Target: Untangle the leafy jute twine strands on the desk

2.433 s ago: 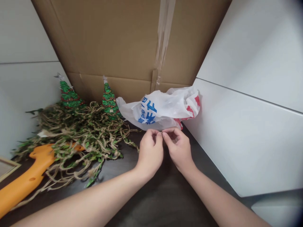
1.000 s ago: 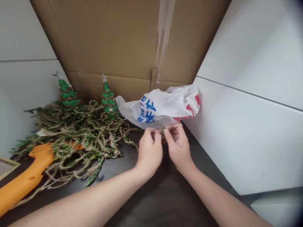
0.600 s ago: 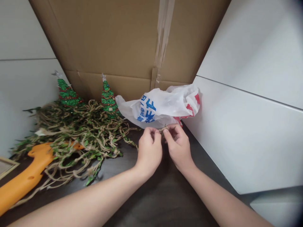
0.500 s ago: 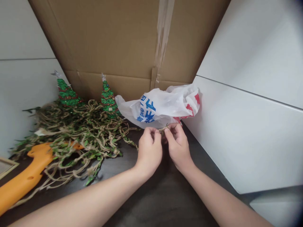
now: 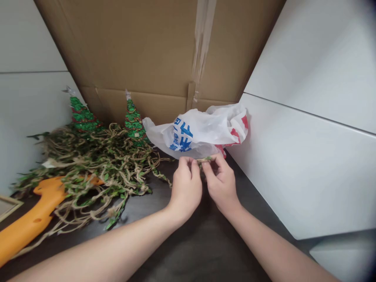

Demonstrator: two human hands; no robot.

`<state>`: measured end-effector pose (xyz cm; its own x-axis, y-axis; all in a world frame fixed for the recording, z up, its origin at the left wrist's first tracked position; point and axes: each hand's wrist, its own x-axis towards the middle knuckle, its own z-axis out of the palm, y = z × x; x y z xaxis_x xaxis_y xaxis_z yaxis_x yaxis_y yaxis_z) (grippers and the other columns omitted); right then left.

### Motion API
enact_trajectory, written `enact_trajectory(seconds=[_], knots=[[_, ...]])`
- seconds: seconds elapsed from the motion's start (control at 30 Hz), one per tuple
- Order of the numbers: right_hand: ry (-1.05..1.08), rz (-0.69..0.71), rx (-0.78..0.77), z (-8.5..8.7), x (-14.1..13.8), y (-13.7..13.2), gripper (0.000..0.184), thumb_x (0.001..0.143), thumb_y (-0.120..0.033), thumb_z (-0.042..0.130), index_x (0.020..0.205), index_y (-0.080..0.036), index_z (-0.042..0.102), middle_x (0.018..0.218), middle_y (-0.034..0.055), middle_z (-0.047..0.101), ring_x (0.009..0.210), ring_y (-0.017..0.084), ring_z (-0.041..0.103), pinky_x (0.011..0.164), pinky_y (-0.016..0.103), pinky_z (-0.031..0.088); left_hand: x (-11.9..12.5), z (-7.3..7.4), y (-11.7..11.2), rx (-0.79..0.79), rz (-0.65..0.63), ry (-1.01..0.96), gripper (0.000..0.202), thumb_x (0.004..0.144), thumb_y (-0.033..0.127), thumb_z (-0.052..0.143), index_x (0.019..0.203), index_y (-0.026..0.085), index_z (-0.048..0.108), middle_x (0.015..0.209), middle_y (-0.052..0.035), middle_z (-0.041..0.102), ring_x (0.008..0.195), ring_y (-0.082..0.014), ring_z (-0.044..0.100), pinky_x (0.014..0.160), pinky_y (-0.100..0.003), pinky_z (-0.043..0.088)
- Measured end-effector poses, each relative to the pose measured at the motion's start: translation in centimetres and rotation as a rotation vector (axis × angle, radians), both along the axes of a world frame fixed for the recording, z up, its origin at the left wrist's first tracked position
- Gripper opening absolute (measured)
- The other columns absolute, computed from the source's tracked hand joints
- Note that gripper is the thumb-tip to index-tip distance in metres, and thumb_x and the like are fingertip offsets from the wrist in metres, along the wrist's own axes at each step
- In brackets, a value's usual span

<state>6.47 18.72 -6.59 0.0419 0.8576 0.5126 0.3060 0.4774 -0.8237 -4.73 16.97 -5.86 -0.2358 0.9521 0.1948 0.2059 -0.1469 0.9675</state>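
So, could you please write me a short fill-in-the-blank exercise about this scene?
The left hand and right hand pinch a twine strand in front of a plastic bag lettered in ____.
The green Christmas trees by the leafy heap number ____.
The long handle reaching under the leafy heap is coloured ____.

Missing words: blue; two; orange.

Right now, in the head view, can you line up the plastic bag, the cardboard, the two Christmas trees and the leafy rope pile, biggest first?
1. Cardboard
2. Leafy rope pile
3. Plastic bag
4. Left tree and right tree: they look too alike to rank.
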Motion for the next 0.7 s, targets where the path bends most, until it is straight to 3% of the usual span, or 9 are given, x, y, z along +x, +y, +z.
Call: enact_trajectory(seconds=[0.2, 0.3, 0.5, 0.7], knots=[[0.009, -0.006, -0.018, -0.07, 0.12, 0.16, 0.017, 0.102, -0.034, 0.056, 0.089, -0.025, 0.063, 0.081, 0.0009, 0.071, 0.073, 0.019, 0.068, 0.070, 0.033, 0.053, 0.04, -0.12, -0.05, -0.019, 0.002, -0.035, 0.014, 0.106, 0.032, 0.048, 0.102, 0.021, 0.057, 0.098, -0.0065, 0.070, 0.089, -0.0227, 0.067, 0.080, -0.035, 0.049], [0.004, -0.036, -0.013, 0.01, -0.03, 0.19, 0.004, 0.096, -0.028, 0.062, 0.094, -0.024, 0.062, 0.089, 0.0022, 0.072, 0.078, 0.020, 0.069, 0.072, 0.034, 0.054, -0.08, -0.04, -0.14, -0.013, 0.015, -0.007, 0.014, 0.105, 0.030, 0.049, 0.101, 0.021, 0.058, 0.097, -0.0063, 0.071, 0.090, -0.0225, 0.067, 0.081, -0.035, 0.048], [-0.024, -0.067, 0.023, 0.06, -0.18, 0.04, 0.004, 0.090, -0.025, 0.069, 0.089, -0.024, 0.066, 0.086, 0.0024, 0.072, 0.079, 0.021, 0.070, 0.074, 0.035, 0.055, -0.18, 0.10, -0.24, 0.008, 0.022, 0.029, 0.012, 0.104, 0.027, 0.050, 0.098, 0.021, 0.058, 0.096, -0.0057, 0.071, 0.090, -0.0215, 0.067, 0.081, -0.033, 0.047], [0.038, -0.103, 0.006, -0.53, 0.14, 0.39, 0.011, 0.098, -0.026, 0.057, 0.108, -0.026, 0.059, 0.093, 0.0032, 0.074, 0.078, 0.021, 0.072, 0.070, 0.034, 0.057, -0.04, 0.08, -0.15, -0.019, 0.001, 0.039, 0.014, 0.105, 0.030, 0.048, 0.100, 0.021, 0.057, 0.095, -0.0056, 0.071, 0.084, -0.0214, 0.066, 0.075, -0.032, 0.045]])
